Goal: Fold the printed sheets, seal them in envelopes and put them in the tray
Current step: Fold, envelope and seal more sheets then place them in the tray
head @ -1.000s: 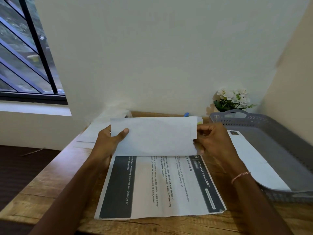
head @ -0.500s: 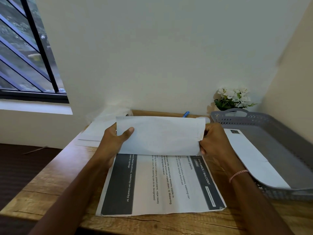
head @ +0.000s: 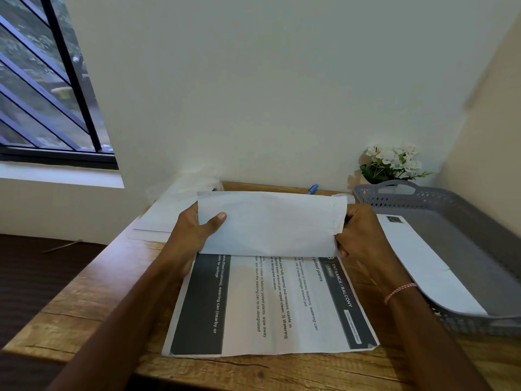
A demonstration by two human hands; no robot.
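I hold a white envelope (head: 270,222) up over the wooden table (head: 93,294), its flap end at the right. My left hand (head: 194,235) grips its left end, thumb on the front. My right hand (head: 358,235) pinches the right end by the flap. Under the envelope lies a printed sheet (head: 270,306) with dark bands and text, flat on the table. A grey plastic tray (head: 451,210) stands at the right, and one white envelope (head: 423,261) lies in it.
A stack of white paper or envelopes (head: 166,215) lies at the back left of the table. A blue pen (head: 312,189) lies by the wall. White flowers (head: 392,162) stand behind the tray. A window is at the far left.
The envelope has shifted slightly right and up in both hands. The flap end now shows at the right edge. The printed sheet has not moved.
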